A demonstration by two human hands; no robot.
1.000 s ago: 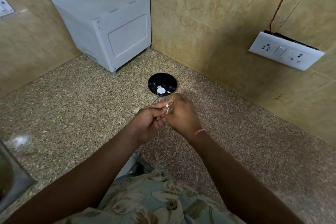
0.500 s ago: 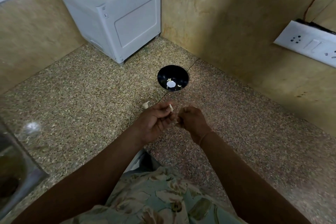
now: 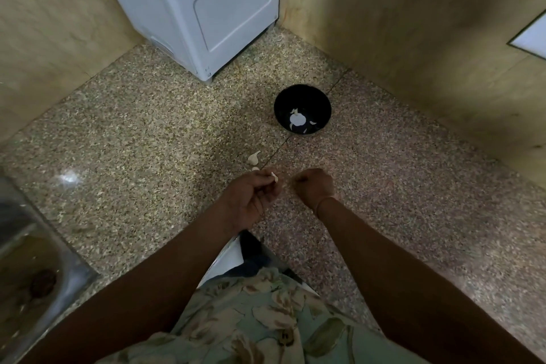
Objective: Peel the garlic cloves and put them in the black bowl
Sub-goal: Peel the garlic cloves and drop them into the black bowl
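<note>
Head view: the left hand (image 3: 251,201) pinches a garlic clove (image 3: 274,177) near the black bowl (image 3: 317,100). The right hand (image 3: 314,188) is curled, maybe empty. White bits (image 3: 297,119) lie in the bowl. A spare clove (image 3: 254,157) waits on the counter (image 3: 147,127).

- The left grip (image 3: 251,201) is held out in front of the body with the palm turned up and inward. Its thumb and fingertips pinch a small pale clove (image 3: 274,177) at the top of the hand.
- The right grip (image 3: 314,188) sits just beside it, apart and not touching. Its back faces up and the fingers are curled under into a loose fist, so whatever lies beneath them is hidden.
- The left forearm (image 3: 177,260) and right forearm (image 3: 384,248) are bare. They reach forward from either side and draw together toward the grips.
</note>
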